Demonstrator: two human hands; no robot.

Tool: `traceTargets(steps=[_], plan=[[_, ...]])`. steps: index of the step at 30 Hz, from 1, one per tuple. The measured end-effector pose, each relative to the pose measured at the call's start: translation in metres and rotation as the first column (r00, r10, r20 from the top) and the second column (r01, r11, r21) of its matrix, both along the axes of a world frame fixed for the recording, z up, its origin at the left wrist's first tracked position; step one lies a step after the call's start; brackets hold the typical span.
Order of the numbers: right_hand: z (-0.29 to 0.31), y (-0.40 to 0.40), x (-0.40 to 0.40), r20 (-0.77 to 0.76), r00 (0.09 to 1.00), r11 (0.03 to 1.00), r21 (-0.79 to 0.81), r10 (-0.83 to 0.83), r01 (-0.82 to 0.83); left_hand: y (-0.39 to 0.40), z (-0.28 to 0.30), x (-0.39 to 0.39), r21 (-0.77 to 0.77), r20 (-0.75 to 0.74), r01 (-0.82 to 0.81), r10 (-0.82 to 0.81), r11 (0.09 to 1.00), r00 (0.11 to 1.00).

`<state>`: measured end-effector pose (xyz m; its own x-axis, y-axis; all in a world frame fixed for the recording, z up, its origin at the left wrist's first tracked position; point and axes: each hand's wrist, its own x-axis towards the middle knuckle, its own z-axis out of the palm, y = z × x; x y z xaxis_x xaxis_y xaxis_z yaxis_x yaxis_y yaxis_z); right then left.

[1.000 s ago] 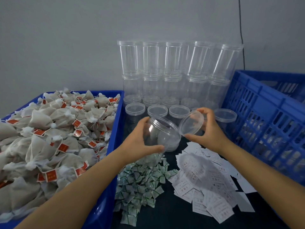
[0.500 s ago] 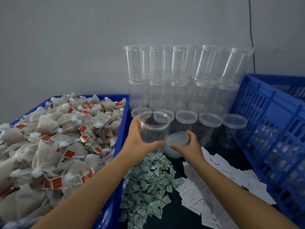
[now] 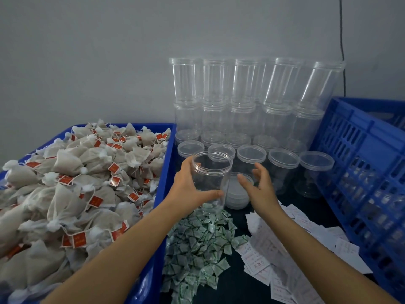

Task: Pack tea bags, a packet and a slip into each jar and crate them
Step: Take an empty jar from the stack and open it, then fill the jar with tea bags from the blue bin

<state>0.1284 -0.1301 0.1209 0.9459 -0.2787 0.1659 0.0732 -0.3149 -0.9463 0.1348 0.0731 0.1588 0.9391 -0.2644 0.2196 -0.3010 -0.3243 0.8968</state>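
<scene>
while the left hand [image 3: 188, 187] grips the open jar [image 3: 211, 178] upright, fingers curled round its wall, its base sits on the near packet heap [image 3: 197, 242]; it could tip there once loaded. right hand [image 3: 258, 189] hovers just right of it, fingers spread, holding nothing, over the loose lid [image 3: 237, 194]. counts: one open jar, one loose lid, five lidded jars in the front row, more stacked behind; tea bags [image 3: 76, 189], packets and slips [image 3: 274, 255] too many to count; one slatted crate [image 3: 361, 172] at right.
</scene>
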Motion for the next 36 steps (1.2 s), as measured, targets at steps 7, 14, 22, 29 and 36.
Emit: traceTargets(steps=[7,14,22,29,36], plan=[[0.025,0.026,-0.024,0.002,0.942,0.942,0.013,0.335,-0.335,-0.003,0.005,-0.007,0.076,0.026,0.043,-0.045,0.996,0.999],[0.028,0.041,-0.03,0.086,0.934,0.934,0.058,0.346,-0.351,0.005,0.021,-0.011,0.281,0.004,0.131,-0.138,0.951,0.99],[0.025,0.054,-0.046,0.103,0.925,0.921,0.102,0.365,-0.375,0.049,0.06,-0.015,0.714,0.016,0.143,-0.221,0.686,0.975],[0.001,0.072,-0.069,-0.013,0.88,0.88,0.033,0.474,-0.474,0.111,0.07,-0.025,0.807,0.074,-0.051,-0.014,0.589,0.997],[-0.018,0.085,-0.078,-0.041,0.853,0.853,-0.006,0.521,-0.521,0.125,0.044,-0.036,0.895,-0.026,0.029,-0.012,0.446,1.0]])
